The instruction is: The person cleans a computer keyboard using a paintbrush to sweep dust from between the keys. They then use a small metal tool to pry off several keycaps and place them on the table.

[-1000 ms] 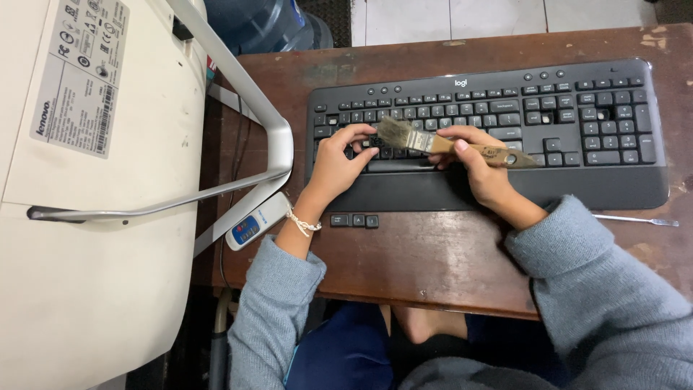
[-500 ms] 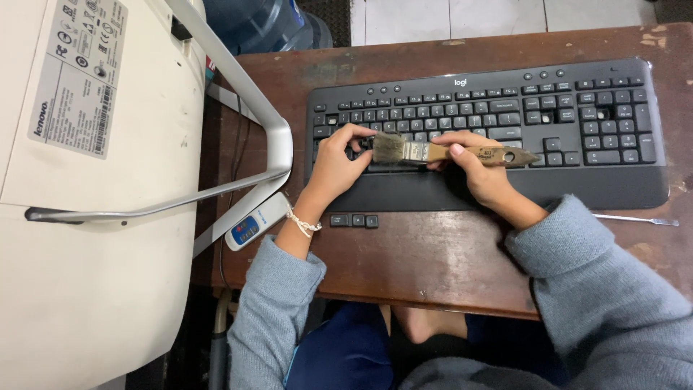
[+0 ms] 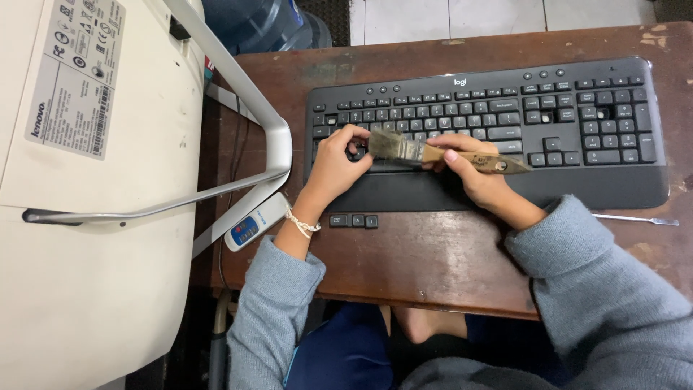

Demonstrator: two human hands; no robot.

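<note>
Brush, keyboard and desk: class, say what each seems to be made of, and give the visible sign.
Brush: handle looks like bare light wood, tan and matte; the bristles are pale greyish, natural or synthetic I cannot tell.
Keyboard: apparently black plastic, matte, with moulded keys.
Desk: seems to be dark brown varnished wood; worn chips near the right edge show a lighter layer underneath.
</note>
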